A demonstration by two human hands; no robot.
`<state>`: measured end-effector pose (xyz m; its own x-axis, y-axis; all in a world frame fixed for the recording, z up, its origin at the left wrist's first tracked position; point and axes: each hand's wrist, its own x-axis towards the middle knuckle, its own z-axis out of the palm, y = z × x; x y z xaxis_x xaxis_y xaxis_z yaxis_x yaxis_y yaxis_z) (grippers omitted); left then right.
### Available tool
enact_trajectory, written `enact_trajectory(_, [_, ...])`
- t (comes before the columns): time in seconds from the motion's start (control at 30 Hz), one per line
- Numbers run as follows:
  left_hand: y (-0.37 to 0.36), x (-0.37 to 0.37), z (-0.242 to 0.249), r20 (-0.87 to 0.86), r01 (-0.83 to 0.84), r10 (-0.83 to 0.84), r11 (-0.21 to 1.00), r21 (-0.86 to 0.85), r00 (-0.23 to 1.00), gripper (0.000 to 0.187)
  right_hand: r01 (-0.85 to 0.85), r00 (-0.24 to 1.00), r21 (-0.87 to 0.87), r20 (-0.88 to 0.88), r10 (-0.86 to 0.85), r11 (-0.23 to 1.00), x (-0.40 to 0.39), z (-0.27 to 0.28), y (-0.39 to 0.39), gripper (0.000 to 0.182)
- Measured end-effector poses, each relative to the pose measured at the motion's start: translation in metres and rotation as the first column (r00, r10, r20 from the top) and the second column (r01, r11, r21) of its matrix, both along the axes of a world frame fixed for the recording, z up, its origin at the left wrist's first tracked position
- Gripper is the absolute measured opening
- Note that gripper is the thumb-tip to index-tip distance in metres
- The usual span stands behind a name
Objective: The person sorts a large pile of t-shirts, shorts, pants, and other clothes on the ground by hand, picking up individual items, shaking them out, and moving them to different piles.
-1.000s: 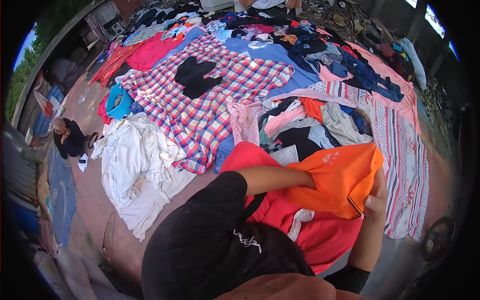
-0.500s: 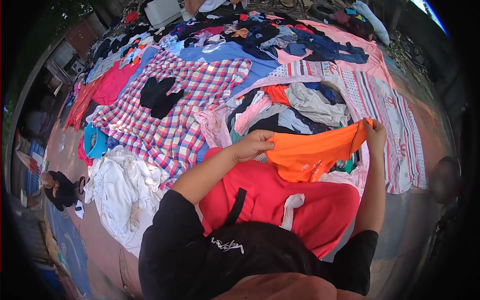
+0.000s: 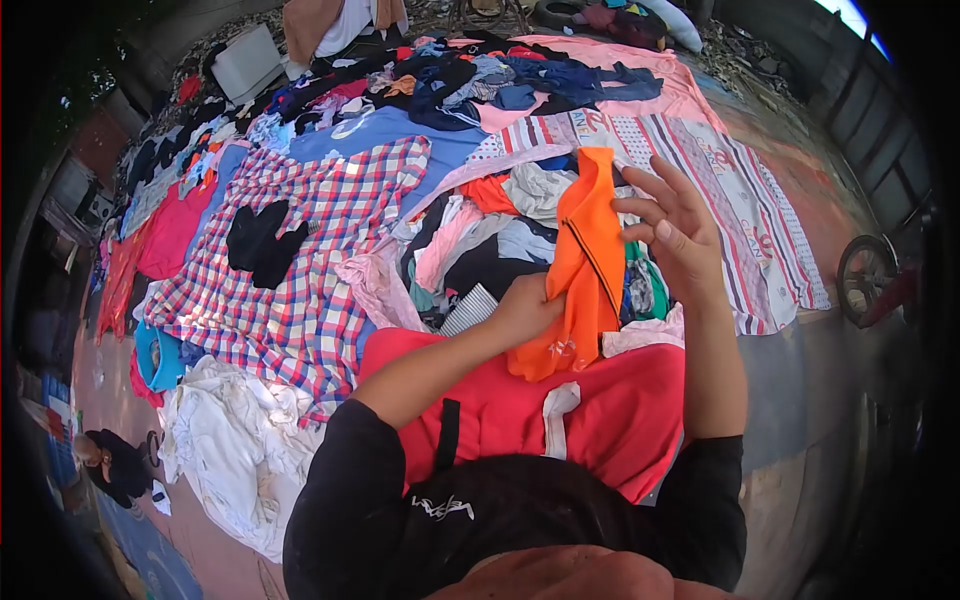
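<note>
My left hand is closed on the lower left part of an orange garment, which has a dark line down its side and small white print near the bottom. The garment stands upright and narrow above my red-covered lap. Beside its upper right edge, my right hand is raised with its fingers apart, holding nothing. Behind the garment lies a heap of mixed clothes ringed by pink cloth, with a grey piece at its back.
A checked cloth with a black garment on it lies to the left. White clothes and a blue container are nearer. A striped cloth lies right. Another person is at the far left.
My right hand has let go of the orange garment and opened. The garment has gone from stretched sideways to narrow and upright. The view has shifted, so the surroundings appear further left.
</note>
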<state>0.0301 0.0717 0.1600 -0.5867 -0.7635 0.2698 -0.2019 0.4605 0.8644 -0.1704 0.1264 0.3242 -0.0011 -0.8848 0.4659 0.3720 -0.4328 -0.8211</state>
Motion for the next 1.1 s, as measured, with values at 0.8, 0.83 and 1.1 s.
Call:
enact_trajectory(0.8, [-0.095, 0.035, -0.029, 0.062, -0.413, 0.408, 0.904, 0.109, 0.911, 0.031, 0.199, 0.743, 0.816, -0.486, 0.460, 0.542, -0.062, -0.150, -0.189, 0.043])
enact_trajectory(0.83, [-0.096, 0.036, -0.032, 0.028, -0.419, 0.419, 0.899, 0.130, 0.908, 0.031, 0.257, 0.906, 0.670, -0.417, 0.067, 0.697, -0.100, -0.127, -0.241, 0.045])
enact_trajectory(1.1, [-0.103, 0.026, -0.042, -0.107, -0.321, 0.335, 0.938, 0.132, 0.936, 0.030, 0.355, 0.905, 0.102, -0.287, -0.314, 0.929, -0.092, -0.090, -0.251, 0.041])
